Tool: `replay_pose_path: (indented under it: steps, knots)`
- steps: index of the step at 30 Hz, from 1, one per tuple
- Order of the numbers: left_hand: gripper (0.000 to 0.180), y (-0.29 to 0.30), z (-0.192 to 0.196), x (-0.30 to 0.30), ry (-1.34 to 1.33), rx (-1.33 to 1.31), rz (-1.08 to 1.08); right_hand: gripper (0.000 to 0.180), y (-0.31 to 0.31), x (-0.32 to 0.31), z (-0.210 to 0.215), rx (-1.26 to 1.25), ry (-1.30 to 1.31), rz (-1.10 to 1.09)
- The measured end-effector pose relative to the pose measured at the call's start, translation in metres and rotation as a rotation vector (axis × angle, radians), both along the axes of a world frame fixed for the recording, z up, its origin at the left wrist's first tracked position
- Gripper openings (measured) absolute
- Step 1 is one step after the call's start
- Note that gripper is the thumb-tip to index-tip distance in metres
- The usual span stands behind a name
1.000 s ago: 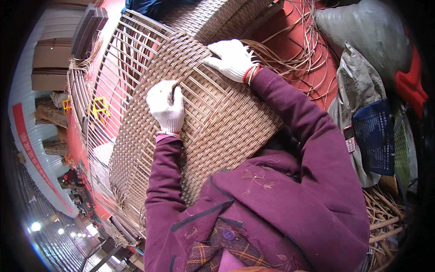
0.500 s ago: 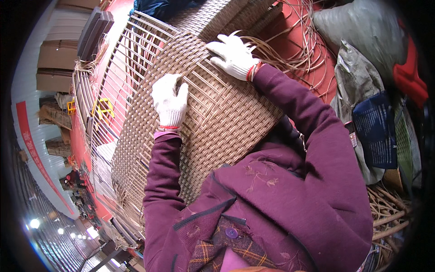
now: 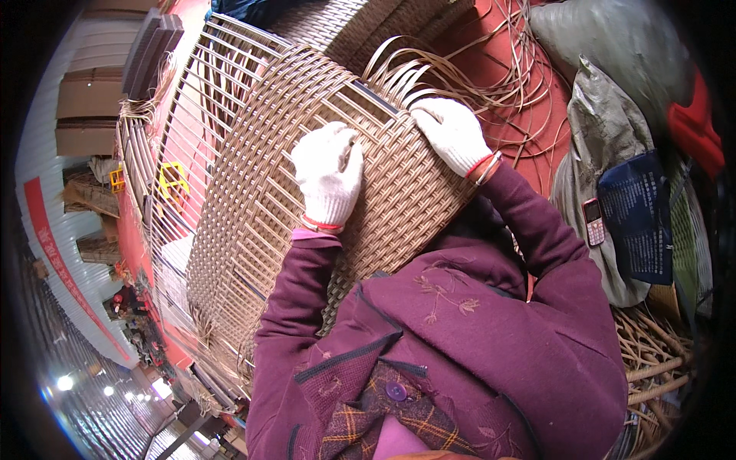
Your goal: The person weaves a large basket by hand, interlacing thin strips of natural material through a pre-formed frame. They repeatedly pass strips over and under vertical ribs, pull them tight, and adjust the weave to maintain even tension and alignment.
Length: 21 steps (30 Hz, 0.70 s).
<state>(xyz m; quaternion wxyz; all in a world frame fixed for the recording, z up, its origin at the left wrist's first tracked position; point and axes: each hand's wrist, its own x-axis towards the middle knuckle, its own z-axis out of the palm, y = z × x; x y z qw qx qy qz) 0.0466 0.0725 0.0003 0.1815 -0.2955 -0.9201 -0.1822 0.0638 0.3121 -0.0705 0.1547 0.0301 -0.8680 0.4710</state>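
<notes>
A tan woven wicker panel [image 3: 399, 184] on a metal frame lies slanted across my lap. Bare frame bars [image 3: 353, 109] show in a gap near its far right edge. My left hand [image 3: 331, 175], in a white knit glove, rests over the middle of the weave with curled fingers. Whatever they pinch is hidden. At the right edge of the panel, my right hand [image 3: 452, 136], gloved alike, has its fingers closed against the rim. Loose pale wicker strips [image 3: 405, 80] fan out beside its fingertips; I cannot tell whether it grips one.
Long loose strands [image 3: 498, 100] tangle on the red floor. Plastic sacks [image 3: 609, 107], a dark blue bag [image 3: 636, 218] and a small phone [image 3: 593, 221] lie at the right. Another woven piece [image 3: 330, 27] stands beyond the panel. Open frame bars [image 3: 188, 138] stretch leftward.
Both hands have shifted right across the panel. My right hand, spread before, has come nearer and closed at the edge. Light strips by the far edge now arch up more visibly.
</notes>
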Motion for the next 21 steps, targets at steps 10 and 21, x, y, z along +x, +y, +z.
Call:
replay_pose_path:
  steps: [10,21]
  knots:
    - [0.040,0.016,-0.004,0.038,-0.057,-0.044,0.038,0.037,-0.043,-0.121,-0.015,0.135,0.251,0.076]
    - [0.040,0.014,-0.014,0.037,-0.024,0.055,0.061,0.043,-0.051,-0.137,-0.037,-0.139,-0.012,0.257]
